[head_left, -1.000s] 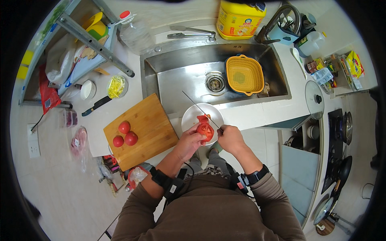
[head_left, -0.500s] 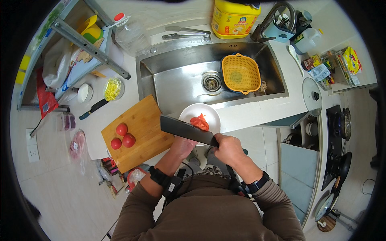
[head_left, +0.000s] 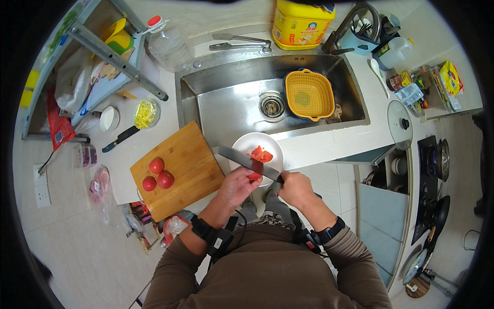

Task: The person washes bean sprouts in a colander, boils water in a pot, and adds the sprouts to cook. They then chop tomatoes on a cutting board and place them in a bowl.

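My right hand [head_left: 297, 189] is closed round the handle of a cleaver [head_left: 242, 158], whose blade slants up to the left over a white bowl [head_left: 278, 148]. Below the blade, my left hand [head_left: 238, 186] grips a piece of tomato [head_left: 254, 176], partly hidden by fingers and blade. Cut red tomato pieces [head_left: 262, 154] lie in the bowl, which sits at the counter's front edge. To the left is a wooden cutting board [head_left: 190, 149] bearing three whole tomatoes [head_left: 165, 179] grouped near its left side.
Behind the bowl is a steel sink [head_left: 226, 103] holding a yellow basket [head_left: 310, 95]. A black-handled knife [head_left: 121, 139] rests by a bowl of yellow shreds [head_left: 146, 113]. A metal shelf [head_left: 116, 59] stands at left. A glass lid [head_left: 399, 124] lies on the right counter, near the stove [head_left: 425, 180].
The cleaver has shifted a little right and its blade has turned. My left hand has come up under it, bringing the tomato piece into view.
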Demonstrator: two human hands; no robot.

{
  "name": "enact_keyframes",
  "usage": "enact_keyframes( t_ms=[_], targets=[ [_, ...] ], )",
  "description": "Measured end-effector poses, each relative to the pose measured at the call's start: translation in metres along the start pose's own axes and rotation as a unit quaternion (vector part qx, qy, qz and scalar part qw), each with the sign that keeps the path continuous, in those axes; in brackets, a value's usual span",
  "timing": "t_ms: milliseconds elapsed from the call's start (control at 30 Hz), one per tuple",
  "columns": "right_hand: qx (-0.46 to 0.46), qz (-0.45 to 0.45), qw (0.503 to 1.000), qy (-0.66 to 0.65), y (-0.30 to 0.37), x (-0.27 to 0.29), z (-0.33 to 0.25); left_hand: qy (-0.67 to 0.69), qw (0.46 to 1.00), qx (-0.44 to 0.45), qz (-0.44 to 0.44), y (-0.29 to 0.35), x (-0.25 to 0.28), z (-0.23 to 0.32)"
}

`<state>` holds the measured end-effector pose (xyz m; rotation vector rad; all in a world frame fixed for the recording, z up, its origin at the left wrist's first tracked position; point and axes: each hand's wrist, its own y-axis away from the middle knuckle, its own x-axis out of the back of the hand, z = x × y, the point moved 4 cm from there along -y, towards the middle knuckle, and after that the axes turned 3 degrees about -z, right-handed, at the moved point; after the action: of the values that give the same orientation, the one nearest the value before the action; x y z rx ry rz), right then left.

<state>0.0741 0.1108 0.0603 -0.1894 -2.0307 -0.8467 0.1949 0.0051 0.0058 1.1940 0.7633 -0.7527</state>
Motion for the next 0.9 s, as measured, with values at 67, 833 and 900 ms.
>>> enact_keyframes(
  t_ms=[67,833,900],
  targets=[
    [-0.014,-0.003,1.000,-0.013,-0.005,-0.003,-0.001,0.002,1.000,0.011,0.019,-0.001,-0.001,-0.002],
    [0.121,0.052,0.988,-0.080,0.007,0.012,-0.022,-0.126,0.991,-0.033,-0.037,-0.010,0.008,0.006],
    [0.084,0.025,0.994,-0.065,0.006,0.007,-0.008,-0.142,0.987,-0.058,-0.041,-0.004,0.005,0.008]
  ],
)
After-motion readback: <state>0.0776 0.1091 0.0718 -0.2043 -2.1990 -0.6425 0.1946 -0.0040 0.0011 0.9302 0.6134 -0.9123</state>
